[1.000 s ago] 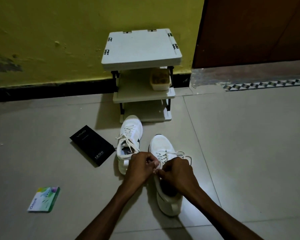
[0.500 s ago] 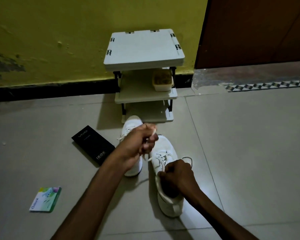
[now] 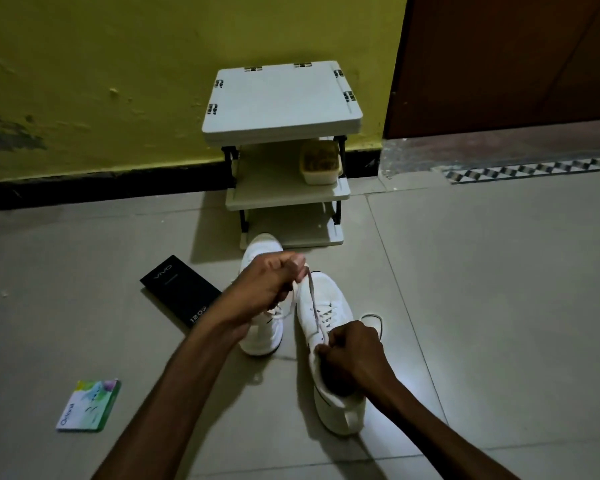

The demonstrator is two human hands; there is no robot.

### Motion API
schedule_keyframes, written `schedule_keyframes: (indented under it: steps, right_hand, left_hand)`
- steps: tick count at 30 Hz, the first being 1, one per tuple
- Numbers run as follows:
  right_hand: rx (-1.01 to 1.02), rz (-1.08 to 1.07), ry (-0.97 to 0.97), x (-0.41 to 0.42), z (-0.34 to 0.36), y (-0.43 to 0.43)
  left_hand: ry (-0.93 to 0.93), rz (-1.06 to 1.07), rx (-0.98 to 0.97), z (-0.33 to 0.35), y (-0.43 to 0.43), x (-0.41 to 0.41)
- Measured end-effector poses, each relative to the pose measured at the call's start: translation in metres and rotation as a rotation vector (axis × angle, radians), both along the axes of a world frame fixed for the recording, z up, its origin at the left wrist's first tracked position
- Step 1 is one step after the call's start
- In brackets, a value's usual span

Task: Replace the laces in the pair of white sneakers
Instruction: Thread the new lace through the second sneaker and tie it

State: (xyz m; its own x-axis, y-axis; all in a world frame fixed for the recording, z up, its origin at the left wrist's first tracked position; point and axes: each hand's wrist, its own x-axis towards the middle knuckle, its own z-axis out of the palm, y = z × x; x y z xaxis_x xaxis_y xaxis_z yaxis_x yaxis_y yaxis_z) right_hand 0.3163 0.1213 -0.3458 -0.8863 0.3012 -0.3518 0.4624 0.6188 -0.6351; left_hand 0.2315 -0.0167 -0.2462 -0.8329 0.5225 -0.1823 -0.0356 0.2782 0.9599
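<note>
Head view: the near sneaker (image 3: 326, 299), a white fabric low-top shoe, lies at lower centre of the frame with its toe pointing up-frame. The far sneaker (image 3: 261, 337), its matching white shoe, lies just to its left and is partly covered by the left forearm. Task progress, as a judgement: removal of the old lace is in hand on the near sneaker. The flat off-white lace (image 3: 313, 306) runs free of the upper eyelets as one taut strand, while several crossed rows sit in the lower eyelets, and a slack loop of it lies on the floor at the shoe's right side. The far sneaker shows lacing across its tongue, so it appears not yet started. No replacement laces can be identified in the frame, so unlacing of both shoes and all re-lacing are left. The left hand (image 3: 267, 289) is raised above the toe of the near sneaker, fingers curled closed, pinching the free end of the lace. The right hand (image 3: 352, 355) is curled closed over the collar of the near sneaker and grips it; whether it also pinches the lace cannot be told. A black rectangular carton (image 3: 179, 294) lies at centre left.
</note>
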Motion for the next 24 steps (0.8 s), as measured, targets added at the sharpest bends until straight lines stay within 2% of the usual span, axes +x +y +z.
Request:
schedule_keyframes:
  steps: [3,7,8,11,13,15,19,21,24]
  right_hand:
    - [-0.017,0.020,0.000,0.000,0.000,0.001]
    - [-0.105,0.088,0.086,0.006,0.007,0.012]
    - [-0.062,0.074,0.135,0.010,0.010,0.016]
    - [0.244,0.129,0.214,0.025,0.012,0.022]
    - [0.314,0.184,0.247,0.028,0.009,0.022]
    - [0.287,0.173,0.297,0.027,0.006,0.024]
    - [0.280,0.153,0.299,0.025,0.002,0.027]
    - [0.273,0.144,0.313,0.023,-0.001,0.027]
    - [0.203,0.104,0.316,0.021,-0.002,0.032]
  left_hand:
    - [0.126,-0.039,-0.125,0.006,0.002,0.003]
    - [0.449,0.133,-0.481,-0.007,0.004,0.011]
    - [0.466,0.157,-0.499,-0.008,0.004,0.013]
    - [0.483,0.186,-0.494,-0.012,0.007,0.021]
    - [0.383,0.199,-0.436,-0.018,0.010,0.026]
    - [0.297,0.156,-0.386,-0.029,0.013,0.029]
    - [0.204,0.174,-0.450,-0.055,0.015,0.035]
    - [-0.038,0.236,-0.378,-0.063,0.017,0.036]
    - [-0.356,0.300,-0.152,-0.069,0.021,0.038]
